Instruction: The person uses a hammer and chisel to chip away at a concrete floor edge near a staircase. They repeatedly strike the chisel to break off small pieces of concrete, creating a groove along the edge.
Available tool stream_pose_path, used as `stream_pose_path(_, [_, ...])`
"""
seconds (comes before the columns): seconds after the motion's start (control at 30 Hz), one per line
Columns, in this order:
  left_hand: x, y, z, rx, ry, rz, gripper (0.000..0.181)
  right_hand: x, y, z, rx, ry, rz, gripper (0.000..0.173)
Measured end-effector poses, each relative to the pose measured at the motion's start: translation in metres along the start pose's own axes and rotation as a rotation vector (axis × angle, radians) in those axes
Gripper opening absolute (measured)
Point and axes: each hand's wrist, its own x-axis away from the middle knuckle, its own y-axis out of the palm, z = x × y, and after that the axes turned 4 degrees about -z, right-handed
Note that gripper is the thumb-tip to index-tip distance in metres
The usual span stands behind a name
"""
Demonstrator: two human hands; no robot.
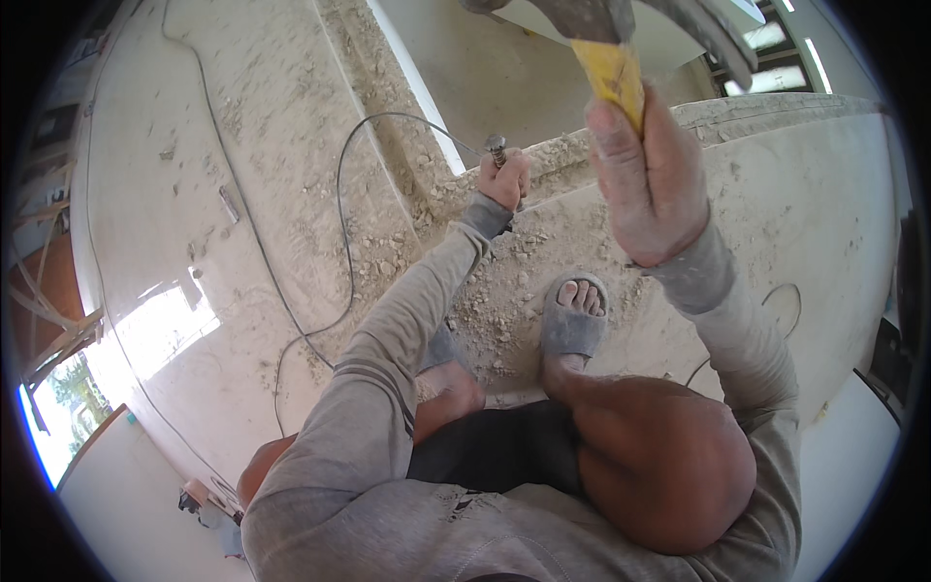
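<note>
My right hand (651,182) grips the yellow handle (611,76) of a claw hammer, raised toward the camera. Its dark metal head (593,18) runs partly past the top of the view, with the curved claw on the right. Lower down, my left hand (505,178) is closed around a metal chisel (497,148), whose struck end sticks up above the fist. The chisel's tip is hidden behind the hand. Both sit over the rough, chipped channel (560,161) along the edge of a floor opening (494,87), and the hammer head is well apart from the chisel.
Broken rubble (502,320) lies around my slippered feet (574,313). A thin dark cable (251,218) snakes over the dusty floor on the left, looping toward the opening. A small loose piece (228,204) lies beside it. Another chipped channel (378,102) runs along the opening's left side.
</note>
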Motion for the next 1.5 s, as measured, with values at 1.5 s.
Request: stream_pose_path(1.5, [-0.012,0.010,-0.005,0.092,0.017,-0.023,0.033,0.035,-0.038,0.037,0.021,0.302,-0.004,0.036])
